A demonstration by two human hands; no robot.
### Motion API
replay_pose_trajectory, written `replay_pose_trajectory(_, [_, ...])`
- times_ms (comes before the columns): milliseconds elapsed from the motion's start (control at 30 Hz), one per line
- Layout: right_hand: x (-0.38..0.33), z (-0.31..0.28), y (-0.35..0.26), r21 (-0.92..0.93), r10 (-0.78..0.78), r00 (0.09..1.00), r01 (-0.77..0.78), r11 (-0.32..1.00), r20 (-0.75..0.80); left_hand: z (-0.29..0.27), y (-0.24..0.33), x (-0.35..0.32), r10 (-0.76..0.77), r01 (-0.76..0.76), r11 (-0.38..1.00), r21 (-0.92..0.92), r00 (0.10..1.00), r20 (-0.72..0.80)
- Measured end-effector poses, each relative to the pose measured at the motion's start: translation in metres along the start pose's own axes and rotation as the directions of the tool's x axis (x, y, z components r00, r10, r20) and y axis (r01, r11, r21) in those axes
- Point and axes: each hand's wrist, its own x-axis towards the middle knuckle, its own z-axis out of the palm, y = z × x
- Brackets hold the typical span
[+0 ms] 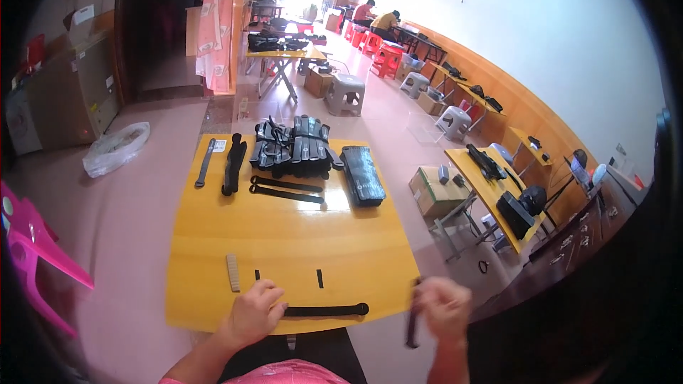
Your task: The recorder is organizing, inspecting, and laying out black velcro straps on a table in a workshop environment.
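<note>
Near the front edge of the yellow table, my left hand (257, 307) has its fingers bent over the left end of a black strap (324, 310), whose rounded end points right. Past the table's right front corner, my right hand (445, 307) is closed on a dark strap (412, 323) that hangs down, smeared by motion. Just beyond my left hand are a beige ridged strip (233, 273) and two short black pieces, one of them a small black strip (320, 279) to the right. Farther back lie two loose black straps (287, 189).
On the table's (284, 235) far side are banded strap bundles (295, 146), a dark stack (363, 176), a black strap bundle (233, 163) and a single grey strap (205, 163). A pink chair (43, 256) stands left, a side table (491, 192) right. Two people sit far back.
</note>
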Motion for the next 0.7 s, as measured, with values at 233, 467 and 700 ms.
replay_pose_trajectory(233, [-0.054,0.108,-0.001,0.127,0.069,0.933,-0.121,0.985,0.352,-0.014,0.060,-0.026,0.137,-0.155,0.839,-0.522,0.988,-0.072])
replay_pose_trajectory(467, [-0.069,0.127,0.020,0.254,-0.116,0.896,0.003,0.967,0.430,-0.007,0.050,-0.045,-0.021,-0.026,0.914,-0.405,0.994,-0.111])
replay_pose_trajectory(700, [-0.055,0.128,0.029,0.181,0.185,0.835,-0.318,0.931,0.518,-0.002,0.046,-0.031,0.088,-0.148,0.918,-0.369,0.981,-0.176])
